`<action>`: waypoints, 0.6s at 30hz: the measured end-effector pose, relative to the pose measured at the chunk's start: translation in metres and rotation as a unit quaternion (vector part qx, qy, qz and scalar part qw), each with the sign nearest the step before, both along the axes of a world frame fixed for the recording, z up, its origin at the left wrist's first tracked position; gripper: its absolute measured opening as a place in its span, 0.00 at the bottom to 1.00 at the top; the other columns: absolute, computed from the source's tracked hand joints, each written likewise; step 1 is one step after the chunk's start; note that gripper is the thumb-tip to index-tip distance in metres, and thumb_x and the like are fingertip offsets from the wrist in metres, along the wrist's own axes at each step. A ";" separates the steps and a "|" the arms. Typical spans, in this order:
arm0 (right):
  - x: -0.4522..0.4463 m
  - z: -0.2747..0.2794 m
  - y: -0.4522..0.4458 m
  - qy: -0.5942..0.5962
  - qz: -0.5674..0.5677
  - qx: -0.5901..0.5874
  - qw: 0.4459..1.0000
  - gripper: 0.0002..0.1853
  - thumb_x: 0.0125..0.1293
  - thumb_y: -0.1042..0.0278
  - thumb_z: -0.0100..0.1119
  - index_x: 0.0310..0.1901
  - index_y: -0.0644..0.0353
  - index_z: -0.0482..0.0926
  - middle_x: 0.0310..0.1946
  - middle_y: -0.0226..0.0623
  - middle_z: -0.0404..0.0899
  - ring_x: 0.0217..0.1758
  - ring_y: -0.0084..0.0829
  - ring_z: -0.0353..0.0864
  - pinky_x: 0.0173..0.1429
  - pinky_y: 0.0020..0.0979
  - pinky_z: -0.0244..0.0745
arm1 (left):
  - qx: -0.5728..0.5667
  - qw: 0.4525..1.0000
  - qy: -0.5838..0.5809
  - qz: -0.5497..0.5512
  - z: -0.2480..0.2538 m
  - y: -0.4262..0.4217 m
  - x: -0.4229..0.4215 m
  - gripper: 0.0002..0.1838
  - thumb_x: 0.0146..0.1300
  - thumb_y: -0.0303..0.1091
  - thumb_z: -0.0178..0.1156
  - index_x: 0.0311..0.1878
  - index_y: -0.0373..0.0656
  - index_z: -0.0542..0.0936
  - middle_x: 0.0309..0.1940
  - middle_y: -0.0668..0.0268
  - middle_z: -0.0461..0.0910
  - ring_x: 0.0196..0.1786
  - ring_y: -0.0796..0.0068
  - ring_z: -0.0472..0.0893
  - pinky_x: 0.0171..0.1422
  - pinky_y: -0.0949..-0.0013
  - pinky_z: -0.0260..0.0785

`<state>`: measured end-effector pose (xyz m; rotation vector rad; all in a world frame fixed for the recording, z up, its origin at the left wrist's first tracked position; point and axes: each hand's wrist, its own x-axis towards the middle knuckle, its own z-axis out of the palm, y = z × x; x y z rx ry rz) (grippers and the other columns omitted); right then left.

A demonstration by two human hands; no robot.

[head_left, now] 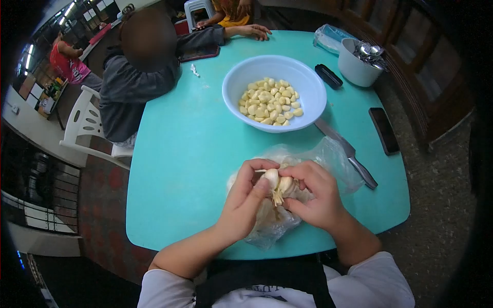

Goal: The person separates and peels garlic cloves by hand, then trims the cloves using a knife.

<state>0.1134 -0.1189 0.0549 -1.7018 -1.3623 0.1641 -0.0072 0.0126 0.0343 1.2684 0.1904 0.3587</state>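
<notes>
Between my two hands is a garlic bulb with its cloves spread apart and dry roots pointing toward me. My left hand pinches a clove on the left side of the bulb with thumb and fingers. Around the right side of the same bulb, my right hand is closed. Under both hands lies a clear plastic bag with papery skins in it. Beyond them stands a light blue basin holding many peeled garlic cloves.
A knife lies right of the bag on the turquoise table. Farther right are a phone, a black case, a white pot of cutlery and a plastic pack. A seated person's sleeve rests at the far left.
</notes>
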 end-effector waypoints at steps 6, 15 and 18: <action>0.001 0.005 -0.004 -0.082 0.023 0.031 0.996 0.23 0.41 0.71 0.71 0.42 0.60 0.75 0.36 0.42 0.76 0.37 0.43 0.78 0.41 0.37 0.75 | 0.375 0.927 0.023 0.012 0.022 0.011 -0.003 0.15 0.59 0.36 0.61 0.44 0.36 0.72 0.35 0.58 0.70 0.31 0.69 0.72 0.34 0.67 0.65; -0.016 0.006 -0.010 -0.023 -0.023 0.022 0.999 0.26 0.41 0.61 0.74 0.41 0.59 0.74 0.30 0.41 0.77 0.29 0.41 0.80 0.34 0.36 0.76 | 0.012 0.992 0.103 -0.072 0.018 -0.013 -0.015 0.12 0.68 0.34 0.51 0.49 0.37 0.69 0.37 0.61 0.72 0.36 0.77 0.72 0.35 0.72 0.65; -0.014 0.005 -0.013 -0.066 -0.007 0.049 0.997 0.26 0.42 0.58 0.74 0.42 0.58 0.73 0.27 0.40 0.77 0.28 0.39 0.81 0.32 0.36 0.76 | 0.195 0.979 -0.021 -0.054 0.009 -0.007 -0.007 0.12 0.69 0.36 0.50 0.48 0.37 0.69 0.35 0.61 0.72 0.36 0.77 0.72 0.37 0.72 0.65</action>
